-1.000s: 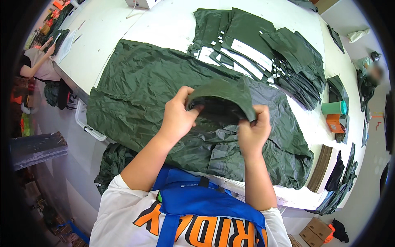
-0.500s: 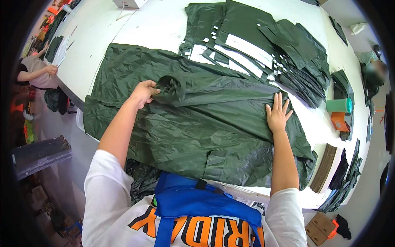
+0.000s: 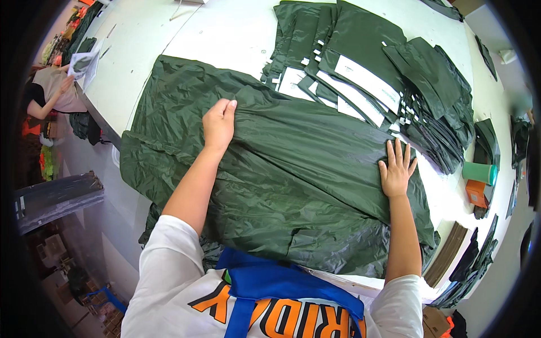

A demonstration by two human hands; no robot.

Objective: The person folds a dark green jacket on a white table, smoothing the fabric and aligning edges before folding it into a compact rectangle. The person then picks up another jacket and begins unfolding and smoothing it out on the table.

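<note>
A dark green, crinkled garment [image 3: 270, 163] of thin, shiny fabric is spread over the white table, its near edge close to my body. My left hand [image 3: 220, 125] is closed on the fabric at the upper middle, thumb on top, and creases run from it toward the right. Farther right, my right hand [image 3: 398, 173] lies flat on the garment with its fingers spread, near the garment's right edge. A flap or pocket shape shows faintly near the front edge.
Stacked dark green cut pieces [image 3: 363, 36] with white paper slips [image 3: 369, 83] lie behind the garment. A green cylinder [image 3: 479, 173] and an orange box [image 3: 477, 193] stand at the right. Another person [image 3: 51, 93] holds a sheet at the far left. A dark ledge [image 3: 59, 197] juts out below.
The dark round opening of fabric beside my left hand no longer shows; the cloth there lies flatter. My left hand has turned and closed on it. My right hand stays flat. The view shifted slightly.
</note>
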